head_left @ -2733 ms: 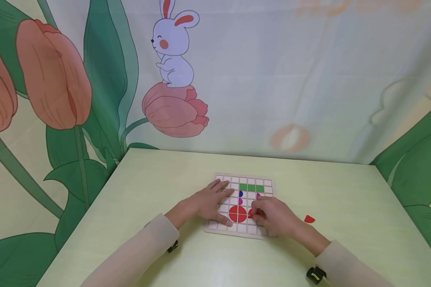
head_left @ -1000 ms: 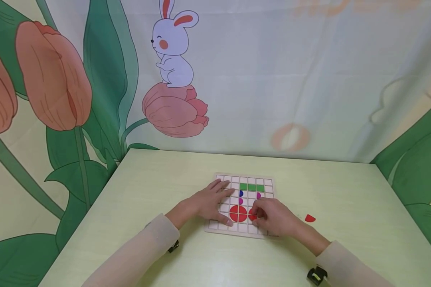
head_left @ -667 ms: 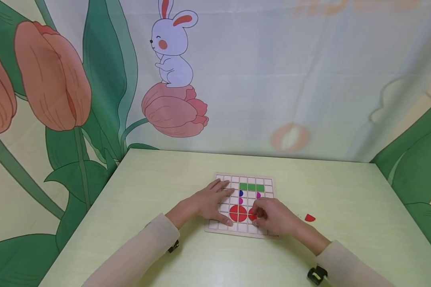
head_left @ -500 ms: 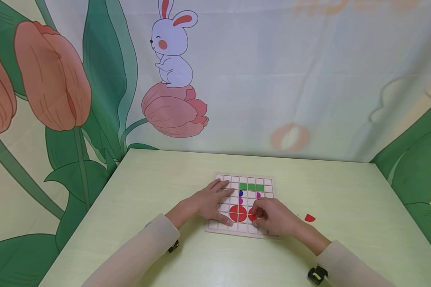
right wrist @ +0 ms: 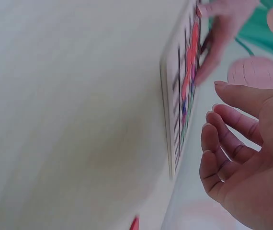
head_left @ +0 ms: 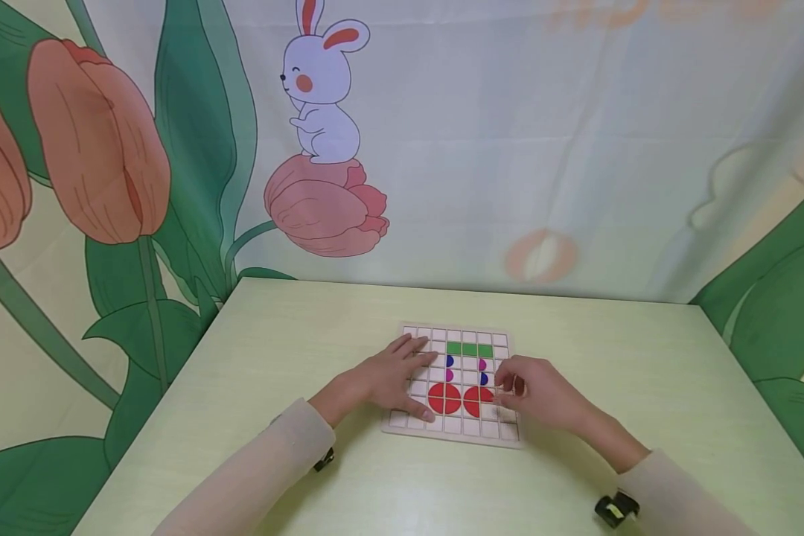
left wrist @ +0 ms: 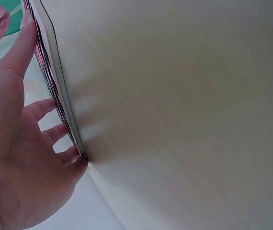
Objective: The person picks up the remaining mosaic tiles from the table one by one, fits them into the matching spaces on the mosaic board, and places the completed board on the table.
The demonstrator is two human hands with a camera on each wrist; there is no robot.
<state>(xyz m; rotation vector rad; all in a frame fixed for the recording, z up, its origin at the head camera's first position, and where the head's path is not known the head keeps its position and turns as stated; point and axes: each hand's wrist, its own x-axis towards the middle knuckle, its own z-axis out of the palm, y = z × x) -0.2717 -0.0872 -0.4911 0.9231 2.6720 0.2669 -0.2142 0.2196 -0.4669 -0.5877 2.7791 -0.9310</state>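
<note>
A square pegless grid board [head_left: 452, 426] lies on the table. My left hand [head_left: 391, 378] rests over its left side with fingers spread, thumb near the front. My right hand [head_left: 546, 393] hovers at the board's right edge, fingers loosely bent; the right wrist view shows nothing between thumb and fingers. On the board are a full red circle [head_left: 438, 392] of quarter pieces and a second red circle [head_left: 471, 408] whose lower right cell is pale. Above them sit small blue pieces [head_left: 484, 379], magenta pieces [head_left: 449, 375] and a row of green squares [head_left: 470, 349].
A loose red piece [right wrist: 134, 224] lies on the table right of the board, hidden behind the right hand in the head view. The pale table [head_left: 308, 320] ends at a curtain [head_left: 442, 223] printed with a rabbit and tulips. Each wrist wears a black device [head_left: 616, 509].
My right hand has let go of the red piece on the board and moved right, uncovering the second red circle and a blue piece. The left hand has stayed in place.
</note>
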